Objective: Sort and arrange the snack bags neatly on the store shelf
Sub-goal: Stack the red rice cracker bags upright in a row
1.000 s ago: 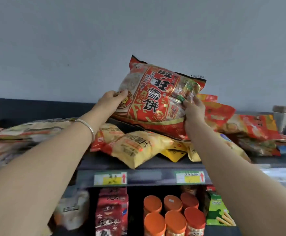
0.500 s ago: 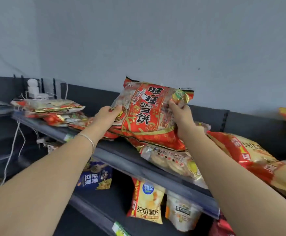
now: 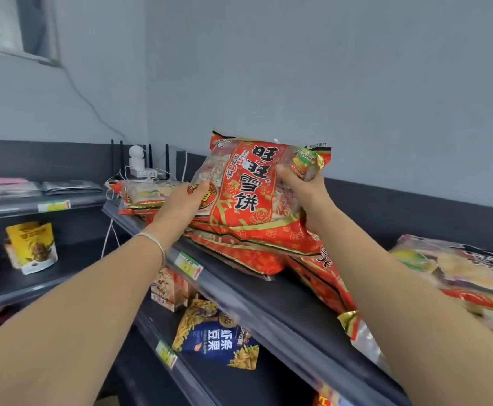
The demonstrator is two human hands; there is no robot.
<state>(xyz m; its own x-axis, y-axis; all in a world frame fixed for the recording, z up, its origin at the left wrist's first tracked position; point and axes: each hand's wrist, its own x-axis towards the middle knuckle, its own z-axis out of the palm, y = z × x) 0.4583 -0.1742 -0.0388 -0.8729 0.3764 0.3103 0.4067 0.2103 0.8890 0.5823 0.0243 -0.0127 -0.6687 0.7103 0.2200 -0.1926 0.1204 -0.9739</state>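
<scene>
**Red bag up over the pile**

Holds the red snack bag (image 3: 248, 194) by its sides: left hand (image 3: 181, 200) at 9 o'clock, right hand (image 3: 302, 187) at 3 o'clock. Curls fingers round both edges, thumbs pressed on the front. Stands tipped up, writing running 12 to 6 o'clock, bottom edge down at the pile of red bags (image 3: 239, 259) on the top shelf (image 3: 283, 303). Looks ready to tip flat onto the pile. Same reach for both hands.

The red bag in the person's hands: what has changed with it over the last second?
The left hand and right hand carried the red bag leftward along the top shelf, from above yellow bags to a stack of matching red bags near the corner, where its lower edge now meets the pile. The view swung left too. Unchanged: both hands grip the bag's sides; nothing was let go.
</scene>
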